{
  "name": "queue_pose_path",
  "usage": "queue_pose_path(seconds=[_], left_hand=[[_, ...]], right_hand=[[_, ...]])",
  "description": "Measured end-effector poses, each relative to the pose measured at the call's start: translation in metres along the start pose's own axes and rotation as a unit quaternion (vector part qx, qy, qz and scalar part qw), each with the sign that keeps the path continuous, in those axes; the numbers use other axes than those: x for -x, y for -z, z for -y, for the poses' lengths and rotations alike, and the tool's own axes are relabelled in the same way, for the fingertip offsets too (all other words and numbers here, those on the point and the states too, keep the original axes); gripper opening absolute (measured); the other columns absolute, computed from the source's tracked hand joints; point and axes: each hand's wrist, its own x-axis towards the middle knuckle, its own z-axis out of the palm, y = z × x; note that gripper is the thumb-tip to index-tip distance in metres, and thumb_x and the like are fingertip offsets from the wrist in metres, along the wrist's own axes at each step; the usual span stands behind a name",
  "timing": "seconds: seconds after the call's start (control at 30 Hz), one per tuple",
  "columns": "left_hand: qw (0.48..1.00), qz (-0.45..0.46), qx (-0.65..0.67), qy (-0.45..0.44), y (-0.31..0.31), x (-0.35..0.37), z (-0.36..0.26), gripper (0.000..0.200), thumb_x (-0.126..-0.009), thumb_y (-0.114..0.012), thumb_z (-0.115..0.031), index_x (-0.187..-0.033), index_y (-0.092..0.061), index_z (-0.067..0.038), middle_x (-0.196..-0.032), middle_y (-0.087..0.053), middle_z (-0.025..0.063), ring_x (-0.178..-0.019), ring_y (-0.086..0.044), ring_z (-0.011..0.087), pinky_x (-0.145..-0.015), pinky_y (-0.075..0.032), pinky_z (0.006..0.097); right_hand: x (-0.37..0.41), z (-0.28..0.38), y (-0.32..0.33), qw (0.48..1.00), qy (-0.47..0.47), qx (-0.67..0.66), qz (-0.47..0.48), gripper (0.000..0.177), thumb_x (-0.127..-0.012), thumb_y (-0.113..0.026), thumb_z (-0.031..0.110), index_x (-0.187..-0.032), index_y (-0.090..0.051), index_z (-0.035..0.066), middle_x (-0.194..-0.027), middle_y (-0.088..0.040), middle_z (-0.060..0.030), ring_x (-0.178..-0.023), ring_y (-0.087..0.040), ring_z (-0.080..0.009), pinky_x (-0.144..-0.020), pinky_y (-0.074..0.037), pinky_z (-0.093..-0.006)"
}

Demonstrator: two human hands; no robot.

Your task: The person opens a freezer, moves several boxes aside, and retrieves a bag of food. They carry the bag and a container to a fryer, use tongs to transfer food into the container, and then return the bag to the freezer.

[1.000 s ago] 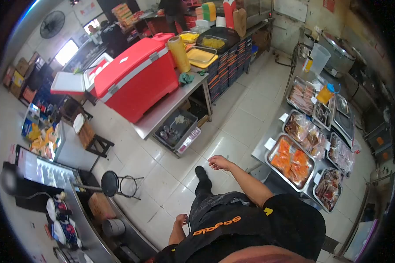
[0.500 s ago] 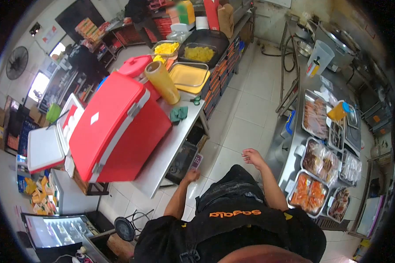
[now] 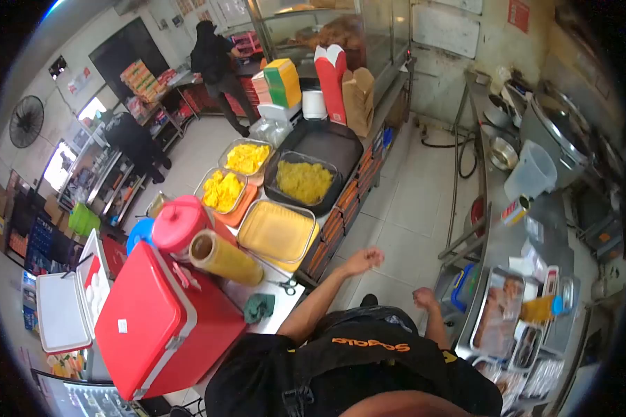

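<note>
Tabletop [image 3: 294, 303] to my left, pale and crowded, carries a red cooler [image 3: 142, 323], a yellow roll [image 3: 233, 261] and scissors [image 3: 289, 285]; just past them a yellow tray [image 3: 278, 231] lies near my left hand [image 3: 364, 261], whose fingers are loosely curled, a little apart. My right hand [image 3: 425, 299] hangs near a blue-edged tub [image 3: 460, 285] under the metal tabletop [image 3: 499, 240] — whether those fingers are closed, I cannot tell. Packed meat [image 3: 497, 314] lines that side. Pale floor tiles [image 3: 400, 198] run ahead between both surfaces, and two people [image 3: 218, 66] in dark clothes stand across the room.
</note>
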Motion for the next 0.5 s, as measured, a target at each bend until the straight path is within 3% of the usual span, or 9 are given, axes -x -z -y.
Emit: queue_pose_path(seconds=[0.03, 0.07, 0.13, 0.17, 0.3, 0.33, 0.37, 0.4, 0.5], left_hand=[[0.999, -0.019, -0.004, -0.044, 0.023, -0.023, -0.011, 0.020, -0.087, -0.054, -0.027, -0.093, -0.057, -0.009, -0.080, -0.056, -0.0014, -0.076, -0.052, 0.0078, -0.066, -0.044, 0.0258], [0.992, -0.066, -0.037, -0.104, 0.053, -0.039, -0.040, 0.020, -0.086, -0.056, -0.027, -0.090, -0.058, -0.008, -0.080, -0.057, -0.0017, -0.075, -0.052, 0.0072, -0.067, -0.044, 0.0262], [0.960, -0.253, -0.024, -0.114, 0.154, -0.115, -0.072, 0.016, -0.085, -0.059, -0.023, -0.089, -0.058, -0.008, -0.080, -0.058, -0.0022, -0.072, -0.052, 0.0074, -0.063, -0.044, 0.0233], [0.953, -0.265, 0.064, -0.134, 0.187, -0.128, -0.105, 0.013, -0.085, -0.059, -0.020, -0.090, -0.057, -0.007, -0.079, -0.057, -0.0021, -0.071, -0.052, 0.0072, -0.062, -0.044, 0.0222], [0.875, -0.410, -0.119, -0.227, 0.343, -0.204, -0.171, 0.015, -0.080, -0.060, -0.009, -0.093, -0.056, -0.004, -0.080, -0.057, 0.0025, -0.071, -0.053, 0.0104, -0.066, -0.044, 0.0243], [0.863, -0.457, -0.144, -0.161, 0.391, -0.227, -0.178, 0.022, -0.077, -0.062, -0.009, -0.097, -0.056, -0.002, -0.083, -0.060, 0.0066, -0.074, -0.055, 0.0122, -0.067, -0.045, 0.0252], [0.826, -0.491, -0.242, -0.135, 0.419, -0.238, -0.204, 0.029, -0.074, -0.065, -0.012, -0.098, -0.055, 0.000, -0.085, -0.061, 0.0100, -0.077, -0.057, 0.0158, -0.069, -0.046, 0.0278], [0.777, -0.513, -0.293, -0.219, 0.472, -0.265, -0.195, 0.035, -0.071, -0.068, -0.017, -0.098, -0.055, 0.001, -0.086, -0.061, 0.0121, -0.077, -0.058, 0.0205, -0.070, -0.046, 0.0307], [0.676, -0.596, -0.382, -0.203, 0.562, -0.308, -0.233, 0.040, -0.065, -0.071, -0.024, -0.095, -0.058, 0.000, -0.089, -0.061, 0.0173, -0.087, -0.059, 0.0295, -0.077, -0.045, 0.0364]], right_hand=[[-0.028, 0.011, 0.013, 1.000, 0.006, -0.026, 0.006, 0.019, -0.080, -0.051, 0.018, -0.066, -0.057, 0.005, -0.058, -0.054, -0.0045, -0.048, -0.051, -0.0143, -0.043, -0.044, -0.0281], [-0.081, 0.004, 0.038, 0.990, 0.024, -0.086, 0.113, 0.017, -0.082, -0.051, 0.019, -0.077, -0.058, 0.005, -0.065, -0.056, -0.0039, -0.053, -0.053, -0.0135, -0.048, -0.046, -0.0274], [-0.070, 0.140, 0.064, 0.994, 0.033, -0.105, 0.005, 0.017, -0.084, -0.051, 0.021, -0.091, -0.056, 0.006, -0.077, -0.058, -0.0031, -0.062, -0.055, -0.0126, -0.055, -0.047, -0.0269], [-0.083, 0.174, 0.076, 0.992, 0.037, -0.118, 0.019, 0.018, -0.085, -0.051, 0.020, -0.097, -0.055, 0.007, -0.081, -0.058, -0.0027, -0.065, -0.055, -0.0123, -0.057, -0.047, -0.0264], [-0.150, 0.253, 0.102, 0.979, 0.065, -0.187, 0.043, 0.020, -0.085, -0.051, 0.019, -0.102, -0.053, 0.007, -0.086, -0.058, -0.0030, -0.071, -0.055, -0.0122, -0.061, -0.047, -0.0261], [-0.168, 0.270, 0.105, 0.979, 0.058, -0.189, 0.042, 0.020, -0.085, -0.051, 0.019, -0.100, -0.054, 0.007, -0.084, -0.059, -0.0033, -0.070, -0.055, -0.0125, -0.060, -0.047, -0.0265], [-0.183, 0.282, 0.108, 0.980, 0.050, -0.190, 0.040, 0.019, -0.085, -0.051, 0.019, -0.099, -0.055, 0.007, -0.083, -0.059, -0.0036, -0.069, -0.055, -0.0128, -0.060, -0.047, -0.0268], [-0.197, 0.290, 0.113, 0.980, 0.042, -0.191, 0.038, 0.018, -0.085, -0.051, 0.019, -0.098, -0.055, 0.007, -0.081, -0.059, -0.0038, -0.068, -0.056, -0.0131, -0.059, -0.047, -0.0272], [-0.298, 0.232, 0.131, 0.980, 0.096, -0.165, 0.063, 0.017, -0.085, -0.051, 0.020, -0.090, -0.058, 0.006, -0.077, -0.059, -0.0051, -0.063, -0.056, -0.0159, -0.056, -0.047, -0.0304]])
